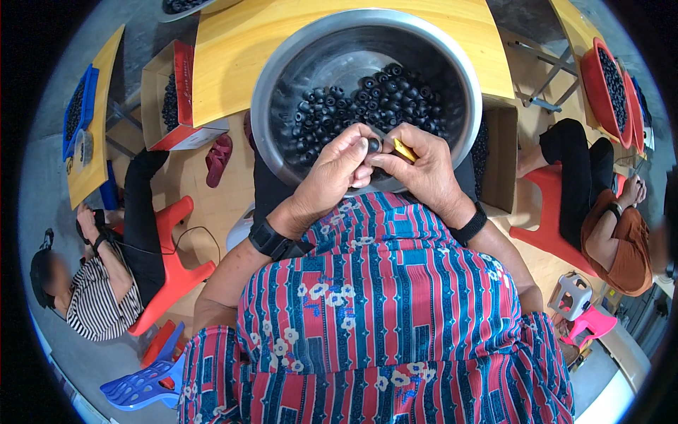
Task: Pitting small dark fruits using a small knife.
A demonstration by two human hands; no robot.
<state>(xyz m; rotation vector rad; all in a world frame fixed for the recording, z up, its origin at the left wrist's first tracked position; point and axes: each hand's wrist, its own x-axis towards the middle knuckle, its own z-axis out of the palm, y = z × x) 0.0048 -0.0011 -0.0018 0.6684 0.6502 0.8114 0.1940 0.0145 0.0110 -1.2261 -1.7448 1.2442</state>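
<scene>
My left hand (pixel 333 168) pinches a small round black part (pixel 373 145) over the near side of a wide metal basin (pixel 261 99). My right hand (pixel 429 171) is closed around a small yellow-handled tool (pixel 405 150); its working end is hidden by the fingers, so I cannot tell its exact kind. Both hands meet at the fingertips, close to the black part. Inside the basin lies a heap of similar black parts (pixel 385 95), ring-like with openings in their ends. The basin's bottom shows bare at the far left.
A yellow table (pixel 226 56) stands beyond the basin. Cardboard boxes of black parts flank me, one left (pixel 201 134) and one right (pixel 503 159). Co-workers sit on red stools at left (pixel 173 240) and right (pixel 547 205). A red basin (pixel 590 78) holds more parts.
</scene>
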